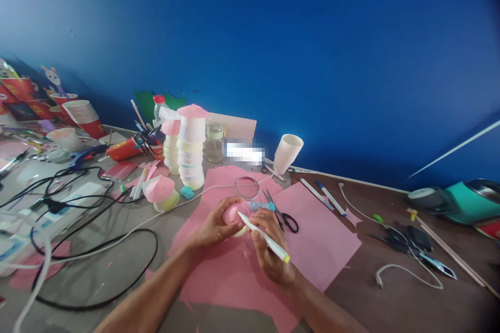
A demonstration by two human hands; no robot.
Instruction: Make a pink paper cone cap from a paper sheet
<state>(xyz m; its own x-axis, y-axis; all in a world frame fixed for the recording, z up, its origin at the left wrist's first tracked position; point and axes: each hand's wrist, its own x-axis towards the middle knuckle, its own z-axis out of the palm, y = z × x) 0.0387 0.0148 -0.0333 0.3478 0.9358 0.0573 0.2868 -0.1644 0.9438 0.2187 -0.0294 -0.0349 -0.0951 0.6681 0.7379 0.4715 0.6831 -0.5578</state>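
My left hand [214, 228] is curled round a small cup piece with a rounded pink paper top [232, 212] and a pale yellowish rim below. In my right hand [270, 255] is a white marker with yellow ends [275, 248], gripped like a pen. Its tip meets or nearly meets the pink top; I cannot tell which. Both hands are over pink paper sheets [219, 281]. Just beyond my right hand lie black-handled scissors [289, 222], a roll of tape [247, 187] and a light blue strip [261, 206].
Pink-topped stacks of white cups [191, 153] stand behind, left of a glass jar [215, 143]. A short pink-topped cup [161, 192] sits nearer. Black cables [156, 260] and a power strip [74, 203] spread left. Stacked paper cups [288, 153], markers [331, 199] and a teal-green tool [469, 200] are right.
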